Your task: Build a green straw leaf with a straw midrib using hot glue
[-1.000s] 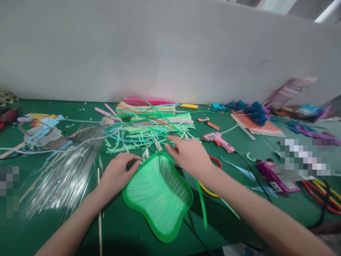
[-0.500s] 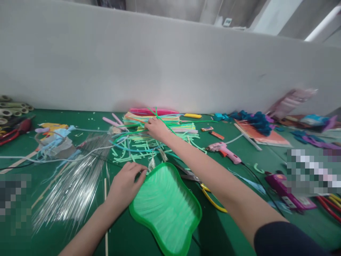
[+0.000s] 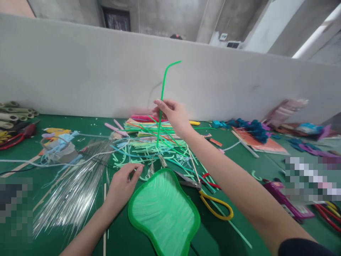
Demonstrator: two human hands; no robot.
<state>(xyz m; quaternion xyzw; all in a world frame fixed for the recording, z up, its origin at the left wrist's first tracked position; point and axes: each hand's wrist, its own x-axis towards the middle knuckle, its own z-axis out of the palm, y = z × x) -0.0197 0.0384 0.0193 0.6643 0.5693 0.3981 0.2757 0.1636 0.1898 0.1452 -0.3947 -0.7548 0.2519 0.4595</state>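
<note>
My right hand (image 3: 173, 115) is raised over the pile, thumb and fingers pinching a thin green pipe cleaner (image 3: 163, 85). It stands nearly upright, its top bent over to the right and its lower end near the pile. My left hand (image 3: 125, 181) is closed, thumb and fingertips together, just left of a leaf-shaped green panel (image 3: 163, 209) with a thick green rim. Whatever its fingertips hold is too small to make out. Behind the panel lies the pile of coloured strips (image 3: 144, 144), mostly pale green. Scissors with yellow handles (image 3: 217, 206) rest right of the panel.
Clear thin rods (image 3: 71, 188) spread across the left of the green table. Pliers (image 3: 16, 137) and bamboo tubes (image 3: 16, 115) are at far left. A purple boxy object (image 3: 287, 202) and dark blue fluffy material (image 3: 257, 129) lie to the right. A white partition (image 3: 80, 71) stands behind.
My right hand has lifted out of the pile with a green pipe cleaner. My left hand has shifted slightly left of the panel. The scissors' handles show more fully.
</note>
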